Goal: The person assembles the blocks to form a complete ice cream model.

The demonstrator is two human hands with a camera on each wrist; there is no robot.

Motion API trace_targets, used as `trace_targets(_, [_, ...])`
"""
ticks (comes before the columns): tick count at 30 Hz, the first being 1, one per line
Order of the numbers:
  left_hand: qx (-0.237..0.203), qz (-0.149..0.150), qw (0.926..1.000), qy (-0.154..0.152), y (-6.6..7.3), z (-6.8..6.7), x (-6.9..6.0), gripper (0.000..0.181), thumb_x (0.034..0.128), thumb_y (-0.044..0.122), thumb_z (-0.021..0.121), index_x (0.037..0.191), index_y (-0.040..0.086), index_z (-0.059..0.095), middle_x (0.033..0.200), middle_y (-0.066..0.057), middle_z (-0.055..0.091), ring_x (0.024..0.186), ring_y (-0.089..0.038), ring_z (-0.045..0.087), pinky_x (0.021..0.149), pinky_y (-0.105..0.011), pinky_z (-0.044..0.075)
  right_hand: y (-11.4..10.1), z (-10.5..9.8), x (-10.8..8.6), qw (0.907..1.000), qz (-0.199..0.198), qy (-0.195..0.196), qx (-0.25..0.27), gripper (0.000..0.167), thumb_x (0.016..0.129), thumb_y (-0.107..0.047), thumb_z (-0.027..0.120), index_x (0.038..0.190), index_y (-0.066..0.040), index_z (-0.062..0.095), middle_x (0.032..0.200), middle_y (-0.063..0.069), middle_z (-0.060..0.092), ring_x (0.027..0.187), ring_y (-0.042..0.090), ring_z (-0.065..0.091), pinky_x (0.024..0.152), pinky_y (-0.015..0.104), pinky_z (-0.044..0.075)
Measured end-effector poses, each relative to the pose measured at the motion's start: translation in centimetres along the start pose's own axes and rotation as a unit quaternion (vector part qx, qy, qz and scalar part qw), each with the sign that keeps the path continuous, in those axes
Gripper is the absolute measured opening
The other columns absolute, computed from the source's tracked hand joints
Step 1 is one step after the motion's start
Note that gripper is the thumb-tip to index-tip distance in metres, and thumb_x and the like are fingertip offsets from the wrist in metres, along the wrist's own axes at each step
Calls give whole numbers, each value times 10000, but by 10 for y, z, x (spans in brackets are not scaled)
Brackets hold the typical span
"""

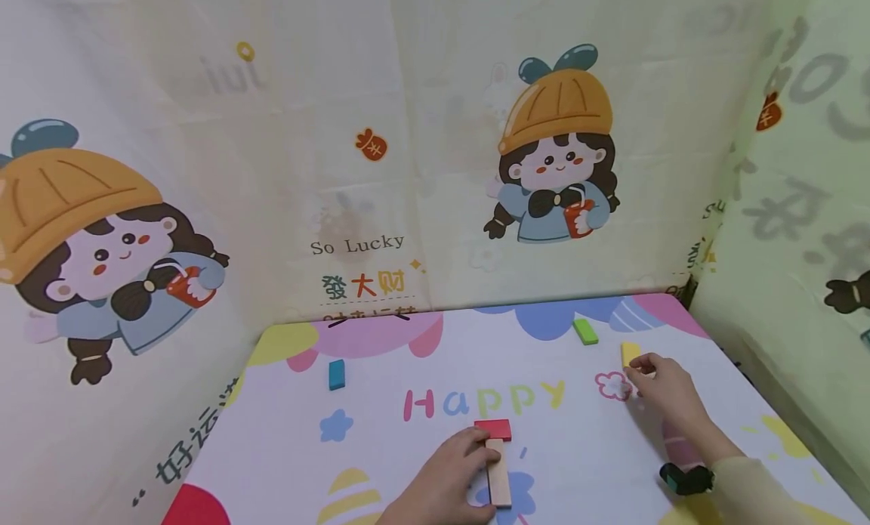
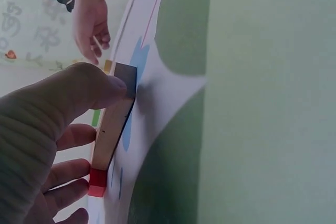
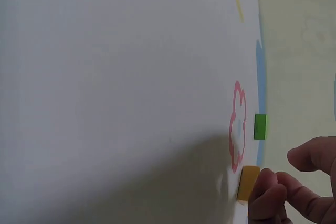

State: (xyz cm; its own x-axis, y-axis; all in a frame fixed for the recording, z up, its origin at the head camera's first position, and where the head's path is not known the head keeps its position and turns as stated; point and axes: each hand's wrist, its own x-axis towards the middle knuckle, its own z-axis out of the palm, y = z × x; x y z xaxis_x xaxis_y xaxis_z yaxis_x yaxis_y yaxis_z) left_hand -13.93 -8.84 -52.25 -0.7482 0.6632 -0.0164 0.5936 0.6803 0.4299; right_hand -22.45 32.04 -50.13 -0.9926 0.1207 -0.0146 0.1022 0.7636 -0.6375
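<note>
A plain wooden block (image 1: 499,476) lies lengthwise on the table, its far end against a red block (image 1: 493,429). My left hand (image 1: 445,476) grips the wooden block (image 2: 111,129), thumb at the near end and fingers along its side and by the red block (image 2: 97,182). At the right, my right hand (image 1: 669,393) is just in front of a yellow block (image 1: 630,353). In the right wrist view its bent fingers (image 3: 266,198) overlap the edge of the yellow block (image 3: 248,183), with the thumb apart from them; whether they touch it is unclear.
A green block (image 1: 585,331) lies near the table's back edge, left of the yellow one. A blue block (image 1: 336,375) stands at the back left. Printed cloth walls (image 1: 435,170) rise behind and at both sides of the patterned table (image 1: 408,449).
</note>
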Motion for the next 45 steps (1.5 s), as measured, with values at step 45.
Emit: trace_targets(45, [41, 211, 9982, 566, -3, 13, -5, 543, 847, 411, 808, 1339, 278, 621, 1527, 45, 463, 1395, -150, 442, 1118, -326, 486, 4, 11, 15, 9900, 1309, 171, -502, 494, 966, -400, 653, 1123, 65, 600, 942, 209, 628, 819, 302, 533, 627, 358, 418])
